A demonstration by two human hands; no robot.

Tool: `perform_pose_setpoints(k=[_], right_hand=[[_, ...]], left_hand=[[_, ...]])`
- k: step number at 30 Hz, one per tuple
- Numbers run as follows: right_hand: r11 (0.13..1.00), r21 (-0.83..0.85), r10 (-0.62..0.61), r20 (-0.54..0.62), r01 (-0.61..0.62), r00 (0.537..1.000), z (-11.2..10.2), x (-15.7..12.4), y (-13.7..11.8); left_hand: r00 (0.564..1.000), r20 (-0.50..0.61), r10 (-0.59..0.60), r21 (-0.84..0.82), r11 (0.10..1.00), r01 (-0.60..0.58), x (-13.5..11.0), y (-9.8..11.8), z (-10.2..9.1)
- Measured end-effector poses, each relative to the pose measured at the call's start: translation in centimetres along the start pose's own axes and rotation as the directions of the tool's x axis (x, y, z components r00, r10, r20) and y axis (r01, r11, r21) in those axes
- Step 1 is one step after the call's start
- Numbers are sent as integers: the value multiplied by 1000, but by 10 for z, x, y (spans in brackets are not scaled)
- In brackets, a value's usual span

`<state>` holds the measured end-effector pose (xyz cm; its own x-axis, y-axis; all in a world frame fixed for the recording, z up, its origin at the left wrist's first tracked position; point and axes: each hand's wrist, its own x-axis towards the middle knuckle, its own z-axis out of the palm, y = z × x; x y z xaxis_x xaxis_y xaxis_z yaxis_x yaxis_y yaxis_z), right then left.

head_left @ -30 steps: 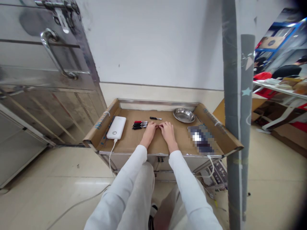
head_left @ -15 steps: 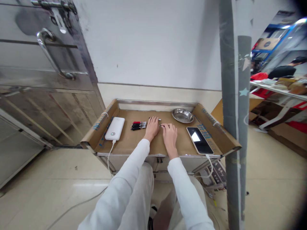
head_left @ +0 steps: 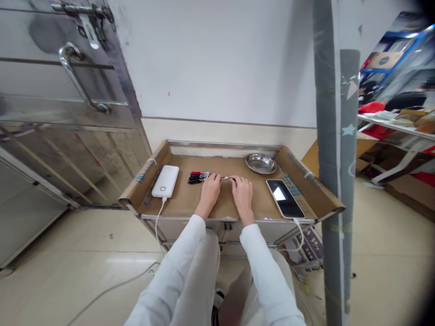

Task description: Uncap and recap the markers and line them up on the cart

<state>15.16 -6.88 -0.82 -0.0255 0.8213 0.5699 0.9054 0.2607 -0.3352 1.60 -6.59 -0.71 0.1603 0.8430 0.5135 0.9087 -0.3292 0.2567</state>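
My left hand [head_left: 210,190] and my right hand [head_left: 242,193] rest side by side on the cardboard-lined cart top [head_left: 183,201]. Between their curled fingertips they pinch a small black pen [head_left: 225,178] that lies crosswise, one hand at each end. Just left of my left hand lies a short row of several red and black pens [head_left: 197,177]. White sleeves cover both of my arms.
A white power bank [head_left: 165,180] with a cable lies at the left of the cart, a steel bowl [head_left: 261,163] at the back right, a phone [head_left: 284,204] with a lit screen at the right. A grey pole [head_left: 335,149] stands right of the cart, a metal door [head_left: 68,90] to its left.
My left hand reached back to the lone pen at the rear of the cart and brought it forward. Both hands now hold it between them.
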Motion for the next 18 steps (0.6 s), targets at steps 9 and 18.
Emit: perform_pose_setpoints(k=[9,18], right_hand=[[906,359,-306,192,223,933,-2,1,-7],[987,142,-104,237,72,966,16,-4,5]], left_hand=[[959,-130,-253,-9,967,254,-9,0,-12],[916,-130,-379,264,877,401,-20,2,-13]])
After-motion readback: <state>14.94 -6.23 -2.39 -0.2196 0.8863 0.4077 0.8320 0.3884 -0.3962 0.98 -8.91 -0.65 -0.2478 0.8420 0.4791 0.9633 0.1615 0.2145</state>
